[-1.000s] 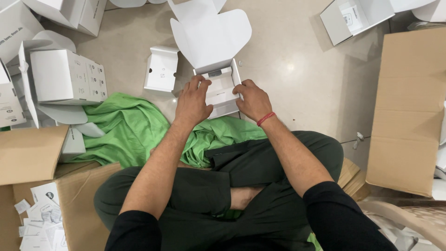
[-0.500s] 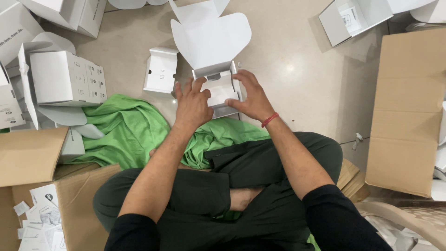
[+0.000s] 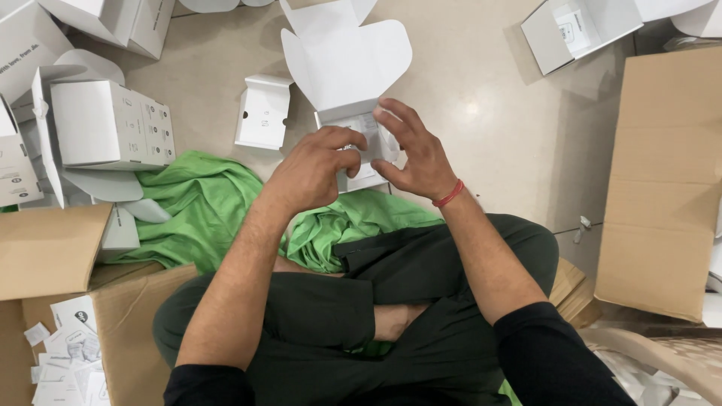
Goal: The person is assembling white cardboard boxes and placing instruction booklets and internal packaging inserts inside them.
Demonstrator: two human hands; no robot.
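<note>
The left hand (image 3: pixel 312 177) is curled with its fingertips gripping the near edge of a small white box (image 3: pixel 353 131), while the right hand (image 3: pixel 414 154) cups the box's right side with fingers spread. The box is held above the floor (image 3: pixel 481 113) with its lid flaps standing open, just beyond a crumpled green cloth (image 3: pixel 203 210). More white boxes (image 3: pixel 109 124) lie to the left and a brown carton (image 3: pixel 662 180) to the right.

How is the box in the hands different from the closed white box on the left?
The held box has its lid flaps standing open; the left box is shut. The held box is gripped by the left hand and right hand; the left box lies untouched on the floor. The left box shows more of its bulk. Both are white cardboard.
</note>
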